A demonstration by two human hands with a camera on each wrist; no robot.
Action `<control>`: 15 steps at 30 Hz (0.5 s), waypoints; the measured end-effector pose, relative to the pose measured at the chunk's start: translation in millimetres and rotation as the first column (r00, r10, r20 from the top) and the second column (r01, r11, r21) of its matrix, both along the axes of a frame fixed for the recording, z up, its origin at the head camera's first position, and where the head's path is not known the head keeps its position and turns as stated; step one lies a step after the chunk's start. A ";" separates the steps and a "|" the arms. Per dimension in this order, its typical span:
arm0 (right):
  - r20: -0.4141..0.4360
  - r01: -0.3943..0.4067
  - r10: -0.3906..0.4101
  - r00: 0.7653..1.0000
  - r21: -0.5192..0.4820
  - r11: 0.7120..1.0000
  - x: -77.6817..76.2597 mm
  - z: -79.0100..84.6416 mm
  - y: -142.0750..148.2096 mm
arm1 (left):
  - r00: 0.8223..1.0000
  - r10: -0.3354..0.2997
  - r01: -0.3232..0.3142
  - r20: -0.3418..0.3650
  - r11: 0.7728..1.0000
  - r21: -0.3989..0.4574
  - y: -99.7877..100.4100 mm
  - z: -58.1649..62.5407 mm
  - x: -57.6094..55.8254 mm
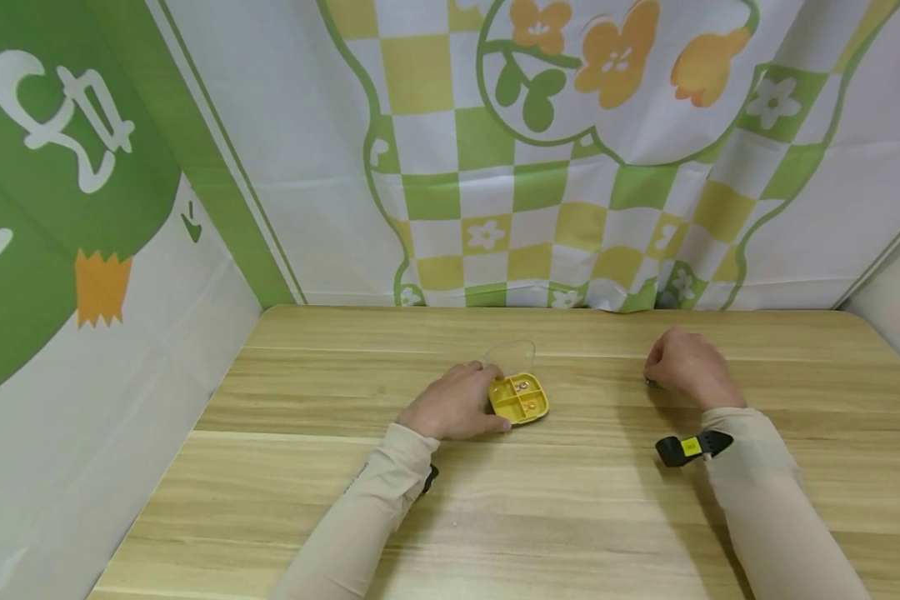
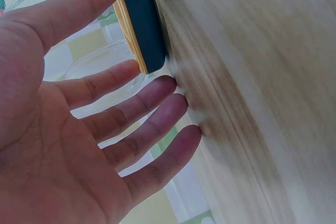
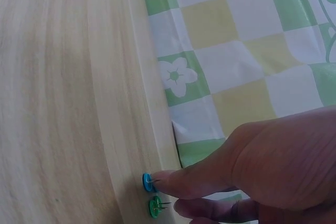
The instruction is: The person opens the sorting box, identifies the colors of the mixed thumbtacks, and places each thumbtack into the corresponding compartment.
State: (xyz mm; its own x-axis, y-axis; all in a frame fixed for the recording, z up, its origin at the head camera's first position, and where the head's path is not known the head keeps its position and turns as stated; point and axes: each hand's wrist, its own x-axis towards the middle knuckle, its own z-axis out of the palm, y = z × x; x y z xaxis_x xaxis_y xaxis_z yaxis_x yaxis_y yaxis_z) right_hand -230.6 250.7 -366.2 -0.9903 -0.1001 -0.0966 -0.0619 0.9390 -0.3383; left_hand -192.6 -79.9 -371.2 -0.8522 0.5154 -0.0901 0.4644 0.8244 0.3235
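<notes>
A yellow pill box [image 1: 507, 408] with small compartments and a dark teal base sits on the table, its clear lid [image 1: 512, 357] raised at the back. Two compartments on its right side hold small orange and reddish pieces. My left hand [image 1: 456, 403] holds the box by its left side, thumb and forefinger tips at its edge, the other fingers spread. Farther right, my right hand [image 1: 687, 367] is low over the table. In the right wrist view, its fingertips are right at a blue thumbtack [image 3: 147, 182] and a green thumbtack [image 3: 154, 206], a gap showing between thumb and finger.
The wooden table [image 1: 330, 367] ends at the back against a hanging checkered cloth [image 1: 487, 200]. A green and white cloth [image 1: 67, 208] hangs along the left side. A black strap [image 1: 693, 448] with a yellow label is on the right wrist.
</notes>
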 end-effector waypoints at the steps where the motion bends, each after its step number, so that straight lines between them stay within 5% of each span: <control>1: 0.001 0.001 -0.001 1.000 0.000 1.000 -0.1 0.1 0.1 | 1.000 -0.001 0.001 -0.001 1.000 -0.001 0.1 -0.2 -0.2; 15: 0.018 0.026 -0.027 0.999 0.016 1.000 -0.4 0.8 1.2 | 1.000 -0.002 0.002 -0.008 1.000 -0.011 0.0 -0.9 -0.3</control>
